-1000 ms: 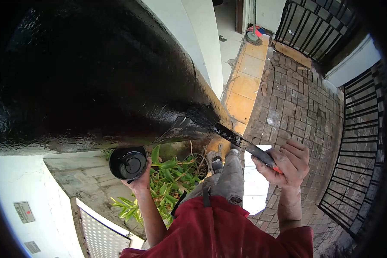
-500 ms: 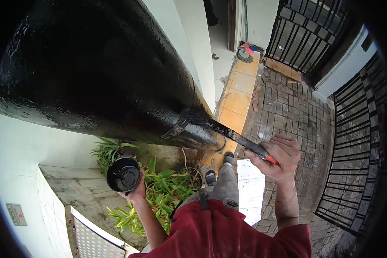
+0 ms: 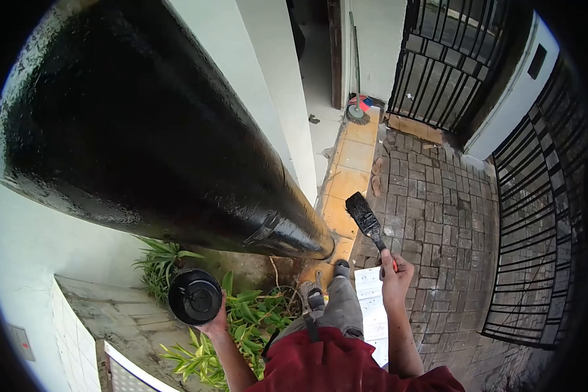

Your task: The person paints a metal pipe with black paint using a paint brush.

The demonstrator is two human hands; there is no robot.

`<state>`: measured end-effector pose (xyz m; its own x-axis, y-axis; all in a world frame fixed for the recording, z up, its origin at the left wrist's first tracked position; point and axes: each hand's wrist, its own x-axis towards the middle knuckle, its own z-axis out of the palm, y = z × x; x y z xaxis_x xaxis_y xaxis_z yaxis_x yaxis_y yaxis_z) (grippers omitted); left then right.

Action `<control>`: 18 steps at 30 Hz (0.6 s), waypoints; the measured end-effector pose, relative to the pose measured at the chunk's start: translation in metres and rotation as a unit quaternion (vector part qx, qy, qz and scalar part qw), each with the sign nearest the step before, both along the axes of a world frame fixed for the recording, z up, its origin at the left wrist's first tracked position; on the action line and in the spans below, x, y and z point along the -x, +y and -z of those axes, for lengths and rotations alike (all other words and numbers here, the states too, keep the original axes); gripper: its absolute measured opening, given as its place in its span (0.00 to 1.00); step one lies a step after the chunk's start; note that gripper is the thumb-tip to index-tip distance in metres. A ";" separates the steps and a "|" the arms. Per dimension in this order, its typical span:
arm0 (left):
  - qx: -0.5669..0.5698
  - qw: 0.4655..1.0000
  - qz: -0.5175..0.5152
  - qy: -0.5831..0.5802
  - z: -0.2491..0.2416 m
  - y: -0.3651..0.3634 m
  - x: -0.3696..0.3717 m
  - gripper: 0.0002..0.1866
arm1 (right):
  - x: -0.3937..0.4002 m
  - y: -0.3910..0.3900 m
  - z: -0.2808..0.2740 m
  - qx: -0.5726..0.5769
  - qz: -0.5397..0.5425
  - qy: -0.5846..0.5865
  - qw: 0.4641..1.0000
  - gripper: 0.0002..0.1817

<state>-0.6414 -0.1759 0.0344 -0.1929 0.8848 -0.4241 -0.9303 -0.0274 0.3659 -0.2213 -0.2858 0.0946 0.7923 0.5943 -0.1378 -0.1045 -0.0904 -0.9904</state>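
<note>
My right hand point(image 3: 396, 274) is closed round the red handle of a paintbrush point(image 3: 366, 219), whose wide bristles are coated black and point up and left. The brush stands apart from the thick round pillar point(image 3: 176, 130), which is covered in glossy black. My left hand point(image 3: 217, 319) holds a black tub point(image 3: 195, 296) by its right and lower side. Black liquid shows inside the tub, below the pillar's lower edge in the view.
Green plants point(image 3: 248, 313) grow below the pillar. Yellow tiles point(image 3: 345, 183) form a ledge beside brick paving point(image 3: 438, 228). White sheets point(image 3: 371, 307) lie by my legs. A broom point(image 3: 357, 114) leans at the back, near black metal gates point(image 3: 438, 72).
My right hand has drawn the brush off the pillar, down and left, and its bristles now show. The tub sits slightly lower. The view has shifted.
</note>
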 end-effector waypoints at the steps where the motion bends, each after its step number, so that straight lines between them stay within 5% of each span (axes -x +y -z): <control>1: -0.006 1.000 0.006 0.001 0.003 0.000 0.001 0.35 | 0.009 0.005 0.004 0.002 0.013 0.069 0.998 0.21; 9: -0.016 0.999 0.023 0.017 -0.032 0.016 -0.022 0.31 | 0.004 0.039 -0.034 -0.049 -0.083 0.054 0.994 0.20; 18: -0.150 0.986 0.067 0.002 -0.021 0.027 -0.005 0.40 | 0.012 0.062 -0.087 -0.198 -0.123 0.137 0.963 0.21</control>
